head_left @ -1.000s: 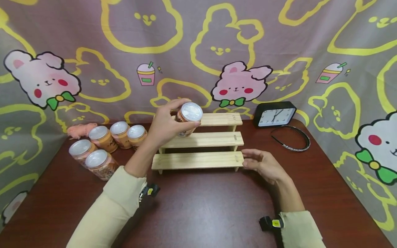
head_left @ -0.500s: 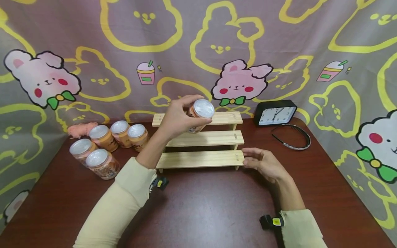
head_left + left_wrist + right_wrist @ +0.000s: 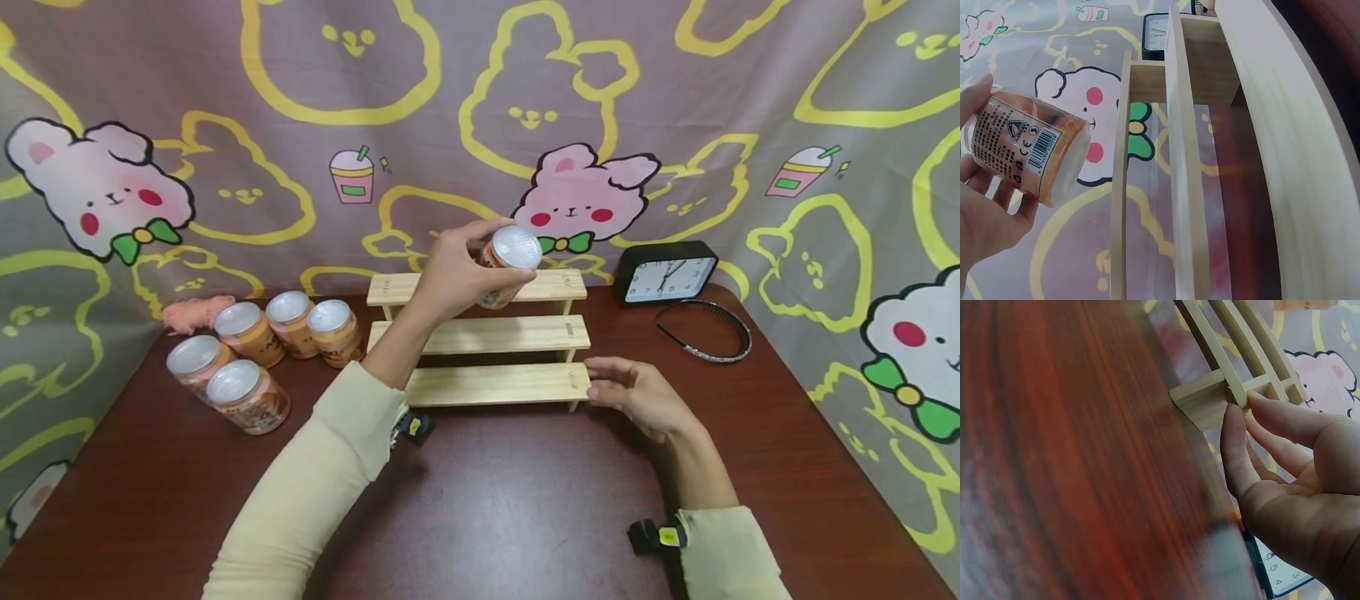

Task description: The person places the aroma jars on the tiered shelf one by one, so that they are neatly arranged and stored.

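My left hand [image 3: 461,271] grips an orange-labelled can [image 3: 516,248] with a silvery end, holding it tilted above the top step of a three-step wooden display rack [image 3: 487,383]. Printed text and a barcode on the can [image 3: 1025,140] show in the left wrist view, where it hangs apart from the wood. At the rack's right end, my right hand [image 3: 637,400] pinches the end of the lowest step between thumb and fingertips. The right wrist view shows those fingertips against the wooden rack [image 3: 1200,394] at its corner.
Several similar cans [image 3: 247,396] stand at the left, beside a pink fuzzy item [image 3: 197,313]. A black clock [image 3: 666,273] and a headband [image 3: 708,333] are at the back right of the brown table [image 3: 480,517]. A patterned curtain [image 3: 450,158] hangs behind.
My left hand has carried the can to the right and slightly up, over the upper part of the rack. My right hand has stayed at the rack's end.
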`<state>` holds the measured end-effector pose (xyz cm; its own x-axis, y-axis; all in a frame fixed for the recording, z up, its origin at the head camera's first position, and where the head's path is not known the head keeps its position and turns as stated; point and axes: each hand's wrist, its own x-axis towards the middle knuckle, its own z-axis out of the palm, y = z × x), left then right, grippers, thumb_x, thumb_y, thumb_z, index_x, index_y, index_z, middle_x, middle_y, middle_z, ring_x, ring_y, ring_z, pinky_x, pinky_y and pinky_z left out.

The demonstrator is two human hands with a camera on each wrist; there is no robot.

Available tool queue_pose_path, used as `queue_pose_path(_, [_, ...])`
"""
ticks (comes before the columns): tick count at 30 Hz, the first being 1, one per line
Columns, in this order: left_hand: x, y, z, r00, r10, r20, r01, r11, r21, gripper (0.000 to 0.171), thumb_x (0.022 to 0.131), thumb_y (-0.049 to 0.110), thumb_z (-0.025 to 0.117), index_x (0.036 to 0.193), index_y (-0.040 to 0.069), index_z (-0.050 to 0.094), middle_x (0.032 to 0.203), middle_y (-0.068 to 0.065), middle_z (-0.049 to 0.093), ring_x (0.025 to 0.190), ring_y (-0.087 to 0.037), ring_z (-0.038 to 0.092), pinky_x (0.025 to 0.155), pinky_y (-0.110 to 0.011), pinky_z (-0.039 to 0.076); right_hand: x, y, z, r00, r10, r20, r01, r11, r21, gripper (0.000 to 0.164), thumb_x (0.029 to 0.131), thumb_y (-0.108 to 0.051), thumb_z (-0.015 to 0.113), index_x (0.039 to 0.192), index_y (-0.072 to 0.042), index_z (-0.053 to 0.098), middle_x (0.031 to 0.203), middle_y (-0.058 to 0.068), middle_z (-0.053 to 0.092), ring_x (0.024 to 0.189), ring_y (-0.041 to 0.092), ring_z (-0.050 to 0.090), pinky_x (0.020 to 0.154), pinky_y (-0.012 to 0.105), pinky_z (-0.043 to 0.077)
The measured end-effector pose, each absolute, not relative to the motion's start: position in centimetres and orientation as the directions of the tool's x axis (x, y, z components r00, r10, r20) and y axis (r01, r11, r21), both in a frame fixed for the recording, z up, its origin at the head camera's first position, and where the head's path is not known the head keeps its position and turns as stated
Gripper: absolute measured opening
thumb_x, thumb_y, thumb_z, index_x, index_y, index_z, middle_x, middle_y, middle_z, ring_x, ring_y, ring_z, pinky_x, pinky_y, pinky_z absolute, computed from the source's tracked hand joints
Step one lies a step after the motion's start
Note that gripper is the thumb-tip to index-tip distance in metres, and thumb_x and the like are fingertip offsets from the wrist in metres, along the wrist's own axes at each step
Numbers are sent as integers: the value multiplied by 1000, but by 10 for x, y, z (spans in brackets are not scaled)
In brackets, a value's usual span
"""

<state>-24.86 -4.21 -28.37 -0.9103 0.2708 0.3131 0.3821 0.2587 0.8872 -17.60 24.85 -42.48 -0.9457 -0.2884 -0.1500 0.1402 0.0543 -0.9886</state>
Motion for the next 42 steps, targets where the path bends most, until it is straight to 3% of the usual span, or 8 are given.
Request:
queue_pose_path(4, [-253,-36,-283,-924,237,300,356,247,901,65,74,22,94,133,16,67,112,-2,69,99,-19,63,82,-36,55,-177,247,-423,-947,-283,-151,141,56,-988,58,94,5,66,143,18,39,127,23,58,102,12,65,87,27,56])
queue_pose_path(10, [-261,-27,-283,-933,208,292,333,200,922,61,73,24,94,127,19,67,113,2,67,100,-17,63,84,-35,54,-179,248,-424,-949,-271,-163,153,59,-986,57,94,6,66,143,17,40,121,18,62,101,12,66,87,27,56])
queue_pose_path(17, [-270,-18,-287,-929,235,284,317,116,941,59,77,21,91,129,14,64,115,-2,66,102,-20,63,87,-37,53,-179,248,-427,-949,-262,-173,157,82,-984,57,94,5,67,143,16,41,123,18,61,101,11,66,87,28,56])
queue_pose_path(28, [-278,-1,-296,-958,172,229,248,96,964,62,78,23,90,131,10,63,115,-5,63,106,-24,61,84,-37,56,-178,248,-426,-947,-263,-183,165,88,-982,56,93,5,66,143,16,41,122,19,63,101,11,67,87,28,56])
queue_pose_path(42, [-286,13,-304,-954,128,270,286,131,949,64,78,24,89,133,7,61,117,-6,64,102,-21,62,82,-34,55,-178,248,-426,-949,-259,-181,160,102,-982,58,94,2,68,144,15,42,127,22,60,103,10,66,87,28,56])
